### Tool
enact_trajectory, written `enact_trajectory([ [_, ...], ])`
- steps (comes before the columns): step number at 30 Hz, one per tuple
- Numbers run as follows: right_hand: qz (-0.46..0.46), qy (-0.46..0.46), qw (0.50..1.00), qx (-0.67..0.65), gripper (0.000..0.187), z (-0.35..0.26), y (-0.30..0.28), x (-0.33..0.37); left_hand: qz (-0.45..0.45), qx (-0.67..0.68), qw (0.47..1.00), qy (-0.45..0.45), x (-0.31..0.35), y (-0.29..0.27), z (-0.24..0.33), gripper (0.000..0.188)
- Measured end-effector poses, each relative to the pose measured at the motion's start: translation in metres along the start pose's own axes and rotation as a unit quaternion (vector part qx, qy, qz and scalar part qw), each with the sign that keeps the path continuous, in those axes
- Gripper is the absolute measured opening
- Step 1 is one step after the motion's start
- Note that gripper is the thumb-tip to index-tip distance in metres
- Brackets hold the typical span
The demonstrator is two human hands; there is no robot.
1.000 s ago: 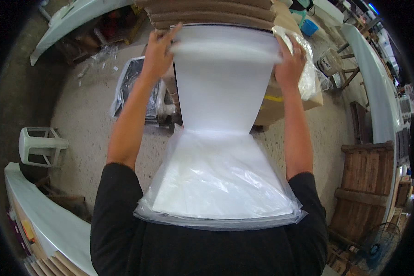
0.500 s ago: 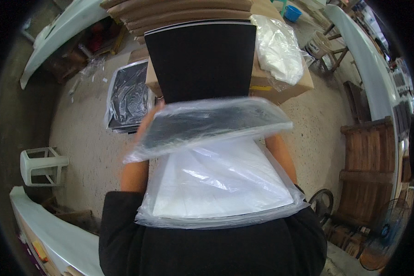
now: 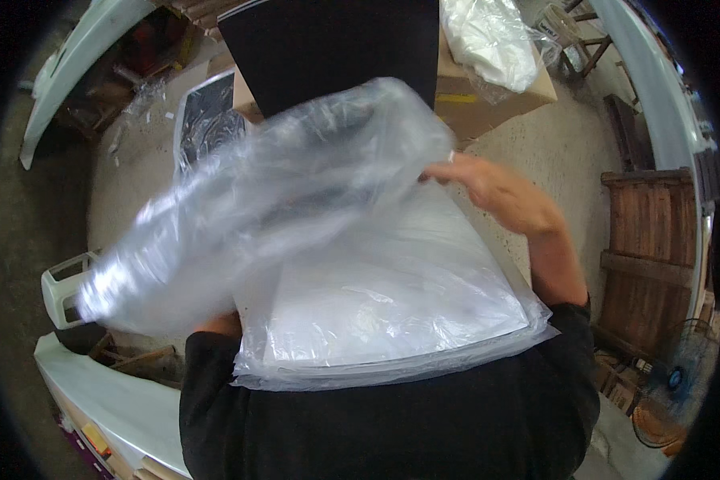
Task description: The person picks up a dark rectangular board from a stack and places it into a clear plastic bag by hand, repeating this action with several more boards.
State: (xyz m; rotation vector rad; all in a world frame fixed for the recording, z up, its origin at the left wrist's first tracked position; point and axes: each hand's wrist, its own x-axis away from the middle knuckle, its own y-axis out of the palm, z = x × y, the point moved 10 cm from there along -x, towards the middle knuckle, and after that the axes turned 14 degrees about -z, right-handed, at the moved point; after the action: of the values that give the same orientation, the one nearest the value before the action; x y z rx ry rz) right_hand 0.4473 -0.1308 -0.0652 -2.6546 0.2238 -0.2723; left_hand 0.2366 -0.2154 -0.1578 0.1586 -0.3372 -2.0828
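A large clear plastic bag (image 3: 240, 208), blurred by motion, slants across the middle; a dark shape shows faintly through it. Its right end lies at my right hand (image 3: 472, 180), whose fingers close on the bag's edge. My left hand is hidden beneath the bag, and only part of that forearm (image 3: 220, 324) shows. Below lies a stack of clear plastic bags with a white sheet (image 3: 392, 296), close against my body. Beyond the bag a black panel (image 3: 336, 52) stands up, its lower part covered.
A cardboard box (image 3: 496, 100) bears a bundle of white plastic (image 3: 492, 48). Plastic-wrapped black panels (image 3: 208, 120) lie at the left. A white stool (image 3: 60, 292) stands on the left, a wooden pallet (image 3: 652, 216) and a fan (image 3: 676, 380) on the right.
The clear plastic bag has swung left and downward at its left end, while its right end rose. My right hand has come into view; my left hand is now covered.
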Motion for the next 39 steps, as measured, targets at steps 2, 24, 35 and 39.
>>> enact_trajectory([
  [2, -0.086, -0.030, 0.994, 0.067, 0.065, -0.001, 0.021, 0.013, -0.061, -0.053, 0.997, -0.003, 0.014, 0.025, 0.018, 0.050],
  [24, 0.103, 0.205, 0.947, -0.225, 0.030, 0.162, 0.034, 0.016, 0.238, -0.005, 0.964, -0.121, -0.007, -0.064, -0.129, 0.018],
  [35, 0.202, 0.216, 0.901, -0.318, 0.034, 0.305, 0.037, 0.017, 0.335, -0.149, 0.923, -0.116, -0.027, -0.126, -0.197, 0.021],
  [39, 0.416, 0.177, 0.842, -0.295, 0.033, 0.358, 0.039, 0.030, 0.453, -0.086, 0.885, 0.055, -0.008, -0.133, -0.195, 0.010],
])
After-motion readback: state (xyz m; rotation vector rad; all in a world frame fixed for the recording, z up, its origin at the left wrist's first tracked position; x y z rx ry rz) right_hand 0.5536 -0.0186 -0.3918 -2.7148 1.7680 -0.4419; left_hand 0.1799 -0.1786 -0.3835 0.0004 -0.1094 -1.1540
